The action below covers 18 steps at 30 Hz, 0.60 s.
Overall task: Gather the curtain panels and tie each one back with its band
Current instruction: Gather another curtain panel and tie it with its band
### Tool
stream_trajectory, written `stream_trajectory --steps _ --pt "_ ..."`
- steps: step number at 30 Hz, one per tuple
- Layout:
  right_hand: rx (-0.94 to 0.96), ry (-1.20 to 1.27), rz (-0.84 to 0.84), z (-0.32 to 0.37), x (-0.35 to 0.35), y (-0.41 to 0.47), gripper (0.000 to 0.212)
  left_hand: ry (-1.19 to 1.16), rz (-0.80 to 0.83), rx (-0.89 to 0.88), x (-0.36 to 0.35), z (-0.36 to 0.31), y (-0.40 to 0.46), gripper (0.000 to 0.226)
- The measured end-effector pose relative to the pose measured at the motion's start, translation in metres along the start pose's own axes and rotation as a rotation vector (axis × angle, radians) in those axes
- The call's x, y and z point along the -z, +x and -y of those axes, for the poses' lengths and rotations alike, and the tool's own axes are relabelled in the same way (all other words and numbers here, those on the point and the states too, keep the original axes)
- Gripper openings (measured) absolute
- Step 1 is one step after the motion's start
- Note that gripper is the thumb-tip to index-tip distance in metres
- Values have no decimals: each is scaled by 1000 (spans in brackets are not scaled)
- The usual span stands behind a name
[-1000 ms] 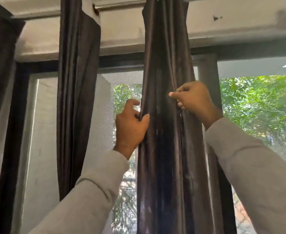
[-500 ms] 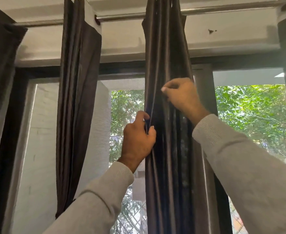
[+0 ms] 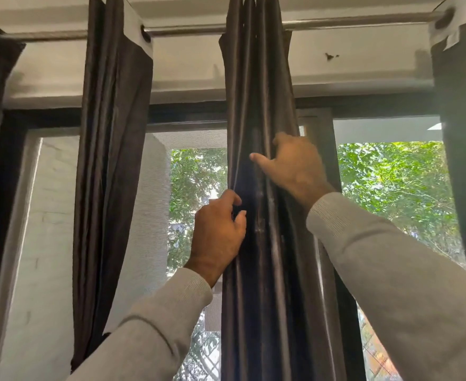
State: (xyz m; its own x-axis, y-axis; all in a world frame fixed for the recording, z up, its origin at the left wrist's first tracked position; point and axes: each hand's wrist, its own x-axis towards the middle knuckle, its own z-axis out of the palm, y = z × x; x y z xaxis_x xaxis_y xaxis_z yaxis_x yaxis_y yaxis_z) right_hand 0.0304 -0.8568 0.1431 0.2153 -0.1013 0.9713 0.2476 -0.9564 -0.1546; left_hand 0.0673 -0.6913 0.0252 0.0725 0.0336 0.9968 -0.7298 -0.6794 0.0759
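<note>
Two hands work the middle curtain panel (image 3: 262,105), which hangs bunched from the rod (image 3: 358,22) at the centre of the window. We note our left hand (image 3: 216,237) at the panel's left edge, thumb and fingers (image 3: 241,215) curled round a fold. Our right hand (image 3: 292,166), higher up, grips the folds on the right side, thumb pointing left. A second gathered panel (image 3: 111,160) hangs to the left, well apart.

open gap between left panel (image 3: 111,166) and middle panel (image 3: 262,100); rod (image 3: 187,31) overhead.
</note>
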Motion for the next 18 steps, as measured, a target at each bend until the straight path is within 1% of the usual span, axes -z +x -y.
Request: stream_trajectory --steps 2,4,5,7,8,9,10,11,12,13,15,16,17,18 --pt "-92 17 0 2 7 6 32 -15 20 -4 1 0 -4 20" --pt "-129 29 -9 6 12 8 26 -43 40 -12 2 3 -6 23" --pt "-88 29 19 12 11 7 25 -53 43 -16 2 5 -6 24" --pt "32 47 159 28 8 7 16 -88 60 -33 2 8 -7 25" --pt "71 67 234 33 5 7 17 -119 75 -43 2 6 -7 22" --pt "90 85 286 36 2 9 27 -162 90 -48 2 3 -8 18" --pt "118 112 298 38 2 12 37 -207 96 -47 3 -1 -9 18" --pt "143 141 300 39 3 14 41 -226 92 -33 3 -3 -10 25" --pt "173 156 310 39 5 15 41 -211 84 -20 3 -5 -10 33" --pt "201 174 328 39 7 16 40 -167 73 -12 2 -6 -9 34" --pt "203 286 371 33 7 15 39 -76 47 -14 0 -5 -8 24" --pt "169 363 347 27 8 14 36 -61 35 -21 0 -3 -8 20" --pt "124 433 253 20 9 12 28 -65 27 -24 1 -2 -10 23" --pt "58 439 102 12 11 11 20 -80 22 -27 2 -1 -12 30"
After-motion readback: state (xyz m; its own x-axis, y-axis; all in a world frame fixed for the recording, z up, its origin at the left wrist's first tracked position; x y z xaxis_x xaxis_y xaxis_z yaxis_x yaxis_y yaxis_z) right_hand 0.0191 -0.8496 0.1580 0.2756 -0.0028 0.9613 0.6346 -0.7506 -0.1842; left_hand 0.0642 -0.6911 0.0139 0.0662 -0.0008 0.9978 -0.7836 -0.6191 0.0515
